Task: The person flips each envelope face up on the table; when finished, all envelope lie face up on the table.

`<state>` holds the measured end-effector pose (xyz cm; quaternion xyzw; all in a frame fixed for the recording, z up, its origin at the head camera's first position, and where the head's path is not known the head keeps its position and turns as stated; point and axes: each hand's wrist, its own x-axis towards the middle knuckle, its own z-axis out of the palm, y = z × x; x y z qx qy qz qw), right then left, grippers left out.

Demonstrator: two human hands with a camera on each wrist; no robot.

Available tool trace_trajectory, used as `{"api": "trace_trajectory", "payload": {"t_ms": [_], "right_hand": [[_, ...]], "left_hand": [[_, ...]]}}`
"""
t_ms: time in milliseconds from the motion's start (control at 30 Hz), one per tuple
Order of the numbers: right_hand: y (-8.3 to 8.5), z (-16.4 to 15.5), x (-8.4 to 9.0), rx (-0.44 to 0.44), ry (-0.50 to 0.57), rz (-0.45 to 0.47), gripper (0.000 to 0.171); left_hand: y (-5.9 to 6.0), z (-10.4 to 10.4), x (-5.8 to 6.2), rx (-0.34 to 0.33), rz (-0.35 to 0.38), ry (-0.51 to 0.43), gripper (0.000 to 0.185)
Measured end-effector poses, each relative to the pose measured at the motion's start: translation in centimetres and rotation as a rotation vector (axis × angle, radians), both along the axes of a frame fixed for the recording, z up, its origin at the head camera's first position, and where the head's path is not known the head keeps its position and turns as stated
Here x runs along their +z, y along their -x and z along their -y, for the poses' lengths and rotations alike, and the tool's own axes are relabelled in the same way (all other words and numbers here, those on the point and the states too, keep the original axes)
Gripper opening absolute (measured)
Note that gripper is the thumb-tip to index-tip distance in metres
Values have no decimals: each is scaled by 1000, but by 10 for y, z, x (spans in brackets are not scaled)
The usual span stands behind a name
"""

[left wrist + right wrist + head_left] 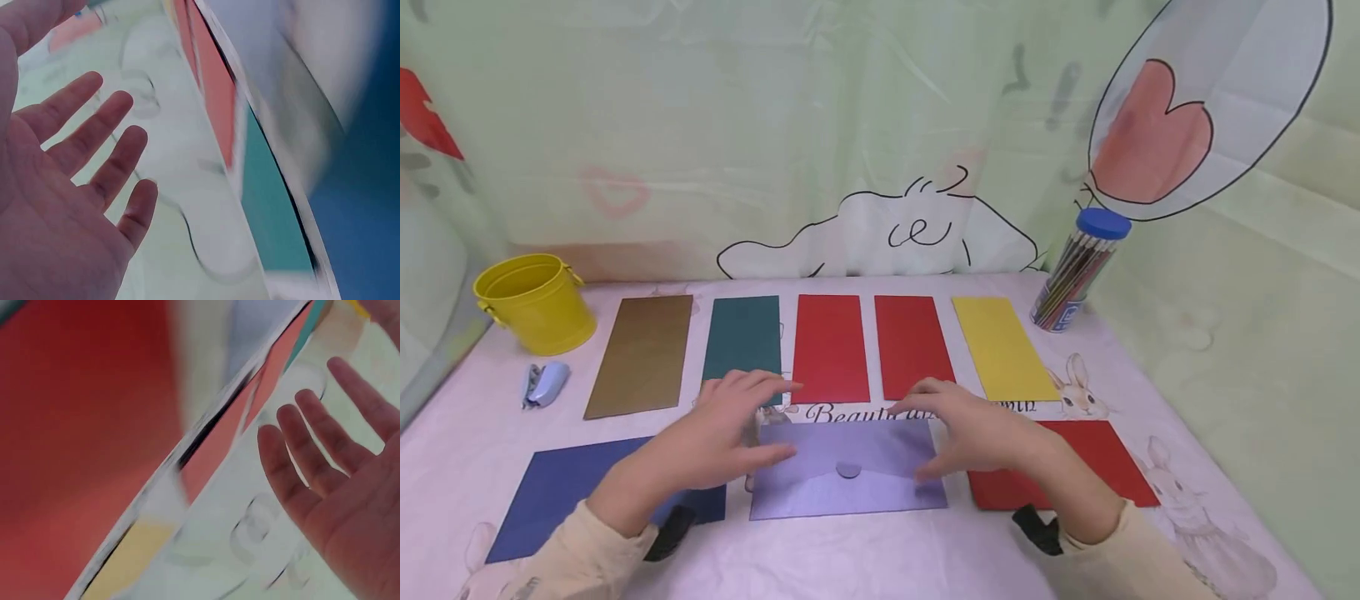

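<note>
Head view: a desk (880, 558) under a pale pink printed cloth, carrying 8 envelopes in 2 rows. Back row, left to right: 1 brown envelope (642, 355), 1 teal envelope (743, 337), 2 red envelopes (829, 346) (913, 344), 1 yellow envelope (1003, 347). Front row, left to right: 1 blue envelope (568, 492), 1 lilac envelope (848, 468), 1 more red envelope (1090, 458). The lilac envelope lies flat at the middle of the front row, flap side up, a round seal at the flap's tip, between the blue one and the red one and apart from both. Left hand (724, 433): palm down, fingers straight and spread, holding nothing, over the lilac envelope's left end; whether it touches the paper cannot be told. Right hand (972, 429): palm down, fingers straight and relaxed, holding nothing, over the lilac envelope's right end; contact likewise unclear. Both arms in cream sleeves, a black strap at each wrist. Far left of the desk: 1 yellow bucket (535, 302), upright, with a small light-blue stapler (544, 384) lying just in front of it. Far right, at the back: 1 clear tube of pencils (1077, 271) with a blue cap, leaning to the right. Behind the desk: a pale green sheet (775, 125) with cartoon outlines and hearts. Left wrist view: blurred; open palm, 4 fingers spread, teal and blue patches beyond. Right wrist view: blurred; open palm, fingers straight, red patch beyond.
</note>
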<state>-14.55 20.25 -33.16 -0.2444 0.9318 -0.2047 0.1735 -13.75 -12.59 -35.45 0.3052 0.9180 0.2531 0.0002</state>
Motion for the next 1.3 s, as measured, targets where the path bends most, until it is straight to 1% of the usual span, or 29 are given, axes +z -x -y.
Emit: {"api": "trace_trajectory", "payload": {"t_ms": [133,267,333,467,533,633,700,767,833,933,1133,1300], "right_hand": [[-5,-50,-1,-110,1,55,79],[-9,-103,-4,-174,14,71,87],[-13,-129,-6,-191,24,72,90],[-21,-175,-14,-195,52,83,92],[-24,-192,-17,-209,65,102,95],[-26,-208,-22,-231,77,146,99],[-26,-213,-24,-239,78,166,101],[-26,-216,-26,-229,76,167,100],[-24,-216,-28,-238,81,174,100],[-24,-216,-30,-241,79,172,101],[-28,-223,-33,-212,54,138,98],[-29,-225,-35,-237,59,146,96]], "left_hand": [[2,-46,-3,-78,20,-20,68],[1,-90,-3,-132,75,0,73],[1,-110,-3,-157,90,15,76],[-1,-146,-4,-200,104,48,80],[-1,-161,-6,-211,113,57,81],[0,-179,-10,-212,136,70,83],[0,-189,-14,-211,155,87,85],[-2,-198,-19,-207,151,137,85],[-4,-203,-23,-205,133,204,86],[-7,-205,-28,-198,90,295,86],[-9,-207,-31,-206,22,350,90],[-11,-209,-30,-207,-16,391,88]]}}
